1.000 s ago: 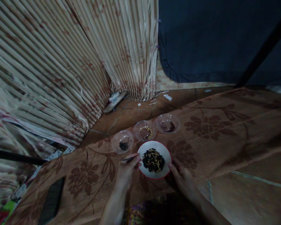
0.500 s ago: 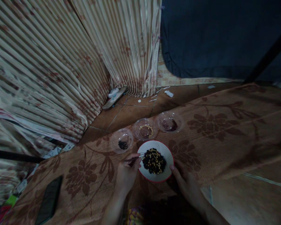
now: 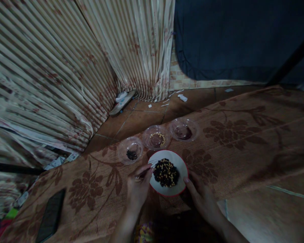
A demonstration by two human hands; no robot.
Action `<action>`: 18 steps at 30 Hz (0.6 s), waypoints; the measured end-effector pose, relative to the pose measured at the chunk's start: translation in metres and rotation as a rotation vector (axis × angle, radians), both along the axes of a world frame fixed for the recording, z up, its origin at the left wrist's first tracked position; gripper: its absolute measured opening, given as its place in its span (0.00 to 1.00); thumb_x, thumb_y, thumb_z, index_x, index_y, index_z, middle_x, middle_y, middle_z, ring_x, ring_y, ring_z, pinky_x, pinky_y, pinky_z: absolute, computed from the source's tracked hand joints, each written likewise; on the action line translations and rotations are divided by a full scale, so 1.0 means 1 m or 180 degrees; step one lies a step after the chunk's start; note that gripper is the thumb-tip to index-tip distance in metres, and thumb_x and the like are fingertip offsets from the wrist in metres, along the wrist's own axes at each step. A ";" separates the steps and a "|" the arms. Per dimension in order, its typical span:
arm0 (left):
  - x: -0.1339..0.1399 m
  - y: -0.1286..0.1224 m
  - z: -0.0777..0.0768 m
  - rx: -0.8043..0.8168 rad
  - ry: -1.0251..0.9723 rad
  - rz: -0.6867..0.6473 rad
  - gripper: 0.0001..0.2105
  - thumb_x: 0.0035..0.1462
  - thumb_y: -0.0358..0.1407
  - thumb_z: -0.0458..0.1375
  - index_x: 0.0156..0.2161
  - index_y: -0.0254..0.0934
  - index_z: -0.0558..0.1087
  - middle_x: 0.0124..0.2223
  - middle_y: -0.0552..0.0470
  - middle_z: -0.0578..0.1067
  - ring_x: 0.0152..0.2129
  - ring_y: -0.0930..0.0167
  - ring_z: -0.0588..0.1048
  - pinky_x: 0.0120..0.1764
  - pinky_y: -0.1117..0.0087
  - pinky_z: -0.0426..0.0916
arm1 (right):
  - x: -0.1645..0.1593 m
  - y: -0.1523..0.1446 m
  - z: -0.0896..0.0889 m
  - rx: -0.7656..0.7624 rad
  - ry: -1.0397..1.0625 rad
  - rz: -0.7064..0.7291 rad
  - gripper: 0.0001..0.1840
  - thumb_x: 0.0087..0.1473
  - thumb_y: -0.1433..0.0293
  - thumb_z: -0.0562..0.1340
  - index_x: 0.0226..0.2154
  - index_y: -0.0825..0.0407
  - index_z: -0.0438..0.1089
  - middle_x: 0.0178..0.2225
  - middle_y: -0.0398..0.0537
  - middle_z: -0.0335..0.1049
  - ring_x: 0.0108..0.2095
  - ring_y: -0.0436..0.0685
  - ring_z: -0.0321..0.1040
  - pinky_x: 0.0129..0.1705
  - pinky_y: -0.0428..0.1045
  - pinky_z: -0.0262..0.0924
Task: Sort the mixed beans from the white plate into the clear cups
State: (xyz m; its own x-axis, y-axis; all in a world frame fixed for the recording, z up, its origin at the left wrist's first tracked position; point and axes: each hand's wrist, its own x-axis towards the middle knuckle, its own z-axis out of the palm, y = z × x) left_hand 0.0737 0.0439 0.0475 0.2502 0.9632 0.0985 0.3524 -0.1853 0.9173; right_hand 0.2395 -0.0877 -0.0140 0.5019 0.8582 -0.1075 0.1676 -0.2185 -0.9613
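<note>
A white plate (image 3: 158, 187) with a red rim holds a heap of mixed dark and yellow grains (image 3: 166, 172). My left hand (image 3: 139, 182) is closed in a pinch around what look like tweezers (image 3: 153, 163), their thin pale tips over the plate's left side, by the heap. On the opposite side my right hand (image 3: 199, 192) grips the rim, thumb on top and fingers underneath. Behind the plate stand three clear plastic bowls in a slanting row: one with dark grains (image 3: 131, 155), one with yellow grains (image 3: 162, 139), one with dark reddish grains (image 3: 186, 133).
A brown flower-patterned cloth (image 3: 106, 202) lies under everything. To the left is a black phone (image 3: 51, 216). Beyond the cloth's far edge, a slipper (image 3: 123, 103), a small white bottle (image 3: 182, 98) and white sticks lie on the tiled floor, near a striped curtain (image 3: 142, 50).
The view has shifted slightly. My left hand still pinches the tweezers, whose tips sit a little higher by the heap. My right hand keeps its hold on the plate.
</note>
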 end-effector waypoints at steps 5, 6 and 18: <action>0.000 0.003 -0.006 0.0027 0.0109 -0.0094 0.08 0.52 0.36 0.64 0.37 0.38 0.81 0.32 0.50 0.82 0.28 0.69 0.80 0.31 0.74 0.75 | 0.000 0.000 -0.001 -0.0003 -0.0064 -0.0051 0.26 0.60 0.53 0.55 0.55 0.48 0.66 0.52 0.52 0.72 0.53 0.63 0.69 0.55 0.56 0.63; 0.000 0.003 -0.007 0.0040 0.0130 -0.0097 0.08 0.52 0.36 0.63 0.37 0.38 0.81 0.33 0.50 0.82 0.28 0.69 0.80 0.33 0.73 0.75 | 0.000 0.000 -0.002 0.0000 -0.0059 -0.0034 0.26 0.60 0.53 0.55 0.55 0.49 0.66 0.53 0.52 0.72 0.53 0.62 0.69 0.55 0.57 0.63; 0.002 0.002 -0.016 0.0018 0.0210 -0.0051 0.09 0.54 0.39 0.63 0.39 0.38 0.80 0.37 0.49 0.82 0.32 0.68 0.81 0.37 0.71 0.75 | 0.001 -0.001 0.000 -0.0055 0.0050 0.0013 0.27 0.60 0.52 0.54 0.55 0.49 0.65 0.52 0.53 0.73 0.53 0.63 0.69 0.54 0.56 0.64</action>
State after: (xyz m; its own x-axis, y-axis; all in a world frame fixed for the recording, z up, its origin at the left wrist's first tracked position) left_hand 0.0753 0.0455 0.0317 0.2718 0.9584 0.0868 0.4090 -0.1967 0.8911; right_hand 0.2402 -0.0882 -0.0142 0.4965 0.8582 -0.1302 0.1533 -0.2344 -0.9600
